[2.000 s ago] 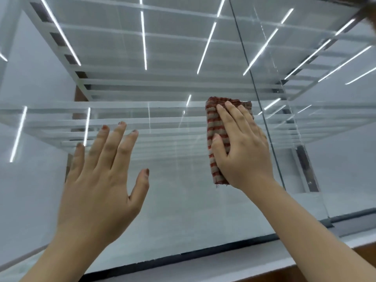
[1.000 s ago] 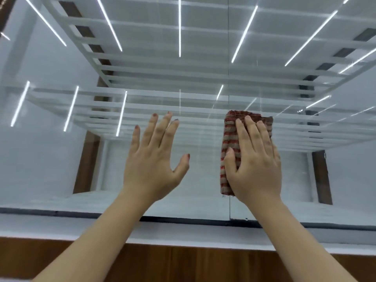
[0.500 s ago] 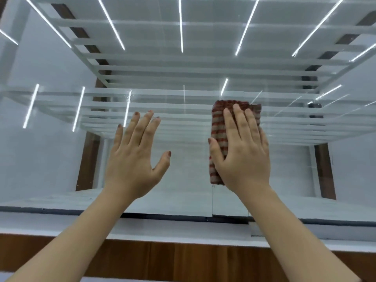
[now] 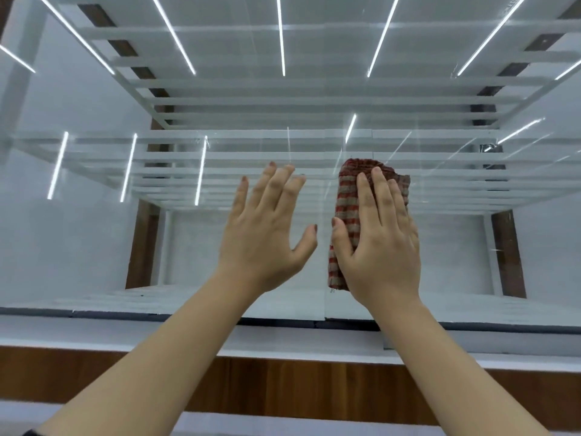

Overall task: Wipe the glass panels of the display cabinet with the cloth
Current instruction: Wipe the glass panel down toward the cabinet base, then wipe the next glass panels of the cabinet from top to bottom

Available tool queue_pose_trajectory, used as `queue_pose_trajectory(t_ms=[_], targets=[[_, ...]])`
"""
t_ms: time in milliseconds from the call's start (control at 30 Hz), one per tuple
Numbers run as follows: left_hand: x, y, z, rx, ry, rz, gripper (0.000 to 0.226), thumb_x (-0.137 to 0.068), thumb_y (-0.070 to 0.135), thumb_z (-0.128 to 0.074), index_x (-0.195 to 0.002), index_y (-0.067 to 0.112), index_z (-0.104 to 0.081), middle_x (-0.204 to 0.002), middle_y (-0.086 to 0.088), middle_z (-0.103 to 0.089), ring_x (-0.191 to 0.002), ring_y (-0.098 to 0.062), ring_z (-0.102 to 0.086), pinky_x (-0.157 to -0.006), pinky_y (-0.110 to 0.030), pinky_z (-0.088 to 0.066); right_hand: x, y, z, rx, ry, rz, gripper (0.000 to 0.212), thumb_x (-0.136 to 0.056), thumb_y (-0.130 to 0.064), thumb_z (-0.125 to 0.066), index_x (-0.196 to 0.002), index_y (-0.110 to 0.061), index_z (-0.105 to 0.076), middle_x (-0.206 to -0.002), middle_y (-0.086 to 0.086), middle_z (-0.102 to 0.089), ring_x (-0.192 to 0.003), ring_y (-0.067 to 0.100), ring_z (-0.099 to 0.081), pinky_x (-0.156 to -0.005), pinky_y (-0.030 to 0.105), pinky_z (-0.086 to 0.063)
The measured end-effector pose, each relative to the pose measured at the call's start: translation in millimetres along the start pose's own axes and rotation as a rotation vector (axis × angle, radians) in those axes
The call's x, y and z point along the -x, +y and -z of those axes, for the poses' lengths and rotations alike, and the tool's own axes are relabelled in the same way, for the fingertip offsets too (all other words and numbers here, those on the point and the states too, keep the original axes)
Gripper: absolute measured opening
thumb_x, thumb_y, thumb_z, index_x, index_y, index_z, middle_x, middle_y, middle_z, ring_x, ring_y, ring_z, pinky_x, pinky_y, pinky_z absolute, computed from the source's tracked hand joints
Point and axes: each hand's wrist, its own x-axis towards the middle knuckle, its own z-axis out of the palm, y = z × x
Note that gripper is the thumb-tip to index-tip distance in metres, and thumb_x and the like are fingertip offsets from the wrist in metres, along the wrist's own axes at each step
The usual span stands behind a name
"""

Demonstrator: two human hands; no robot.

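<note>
Right hand (image 4: 379, 243) flat, fingers extended, pressing folded red-striped cloth (image 4: 347, 199) against front glass panel (image 4: 94, 247) of display cabinet (image 4: 283, 369), right beside vertical panel seam (image 4: 324, 297). Left hand (image 4: 267, 234) open, fingers spread, empty; on or just off the glass, can't tell which.

Risks:
- Cloth only pinned by palm, not gripped: could slip and drop.
- Lower cloth edge snagging at seam.
- Bare left palm leaving fresh smears.
- Heavy pressure near seam flexing or shifting panel.
</note>
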Motion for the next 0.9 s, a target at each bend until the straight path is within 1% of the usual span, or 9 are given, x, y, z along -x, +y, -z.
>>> queue_pose_trajectory(t_ms=[67,233,400,467,533,567,633,767,900], targets=[[-0.9,-0.1,-4.8,0.013,0.009,0.000,0.066,-0.083,0.049,-0.035,-0.140,0.016,-0.032,-0.149,-0.004,-0.030,-0.141,-0.021,-0.017,-0.115,-0.044,-0.009,-0.3,0.5,-0.4,-0.025,0.002,-0.001,0.064,-0.091,-0.048,-0.029,-0.145,-0.015,-0.026,-0.153,0.005,-0.023,-0.141,0.022,-0.017,-0.110,0.041,-0.016],[1.3,-2.3,-9.5,0.044,0.038,-0.002,0.065,-0.084,0.049,-0.035,-0.141,0.018,-0.030,-0.151,-0.001,-0.026,-0.142,-0.019,-0.014,-0.115,-0.042,-0.005,-1.7,6.2,-2.2,-0.127,0.004,0.019,0.061,-0.091,-0.046,-0.030,-0.145,-0.017,-0.025,-0.153,0.002,-0.022,-0.141,0.020,-0.015,-0.113,0.040,-0.013],[1.6,-1.6,-8.9,0.055,0.036,0.003,0.065,-0.083,0.049,-0.035,-0.140,0.018,-0.032,-0.149,0.000,-0.028,-0.141,-0.019,-0.017,-0.115,-0.040,-0.006,-1.3,9.3,-3.3,-0.198,0.044,0.056,0.052,-0.094,-0.035,-0.033,-0.141,-0.013,-0.034,-0.149,0.005,-0.031,-0.139,0.021,-0.022,-0.113,0.039,-0.018],[1.2,0.3,-5.6,0.031,0.031,-0.010,0.065,-0.081,0.049,-0.037,-0.136,0.016,-0.035,-0.143,-0.003,-0.034,-0.136,-0.022,-0.025,-0.114,-0.043,-0.012,-2.9,14.3,-0.2,-0.220,0.065,0.101,0.045,-0.094,-0.024,-0.034,-0.136,-0.008,-0.043,-0.144,0.009,-0.039,-0.136,0.023,-0.030,-0.112,0.039,-0.026],[-14.1,0.6,1.5,-0.016,0.025,-0.030,0.065,-0.078,0.051,-0.038,-0.130,0.013,-0.043,-0.132,-0.006,-0.042,-0.124,-0.025,-0.037,-0.109,-0.045,-0.022,-20.4,23.8,4.3,-0.230,0.095,0.130,0.041,-0.094,-0.015,-0.034,-0.130,-0.002,-0.048,-0.138,0.012,-0.046,-0.131,0.023,-0.038,-0.109,0.038,-0.032],[-31.1,0.2,5.9,-0.028,0.028,-0.035,0.065,-0.078,0.052,-0.038,-0.128,0.012,-0.045,-0.128,-0.006,-0.045,-0.119,-0.025,-0.039,-0.107,-0.045,-0.024,-37.8,28.9,7.1,-0.230,0.119,0.126,0.040,-0.094,-0.013,-0.034,-0.129,-0.001,-0.049,-0.136,0.012,-0.048,-0.130,0.023,-0.040,-0.108,0.036,-0.033],[-82.5,-2.3,13.3,-0.006,0.046,-0.018,0.065,-0.080,0.052,-0.036,-0.130,0.013,-0.045,-0.128,-0.005,-0.046,-0.117,-0.023,-0.039,-0.106,-0.043,-0.025,-89.1,39.8,10.2,-0.217,0.172,0.088,0.040,-0.094,-0.012,-0.034,-0.128,0.000,-0.050,-0.134,0.013,-0.050,-0.128,0.023,-0.042,-0.107,0.033,-0.032],[-201.1,-7.9,17.0,0.046,0.053,-0.044,0.065,-0.082,0.050,-0.035,-0.135,0.013,-0.041,-0.137,-0.005,-0.042,-0.127,-0.024,-0.036,-0.109,-0.045,-0.024,-197.8,57.8,8.9,-0.145,0.190,0.024,0.044,-0.093,-0.017,-0.031,-0.129,0.000,-0.049,-0.135,0.013,-0.049,-0.129,0.024,-0.040,-0.108,0.030,-0.028],[-298.2,-4.3,20.9,0.096,0.072,-0.093,0.062,-0.084,0.049,-0.034,-0.134,0.013,-0.044,-0.138,-0.003,-0.044,-0.132,-0.024,-0.034,-0.111,-0.044,-0.020,-278.7,67.4,9.9,-0.139,0.204,0.016,0.045,-0.092,-0.020,-0.031,-0.130,-0.003,-0.049,-0.135,0.010,-0.050,-0.130,0.020,-0.038,-0.108,0.030,-0.027]])
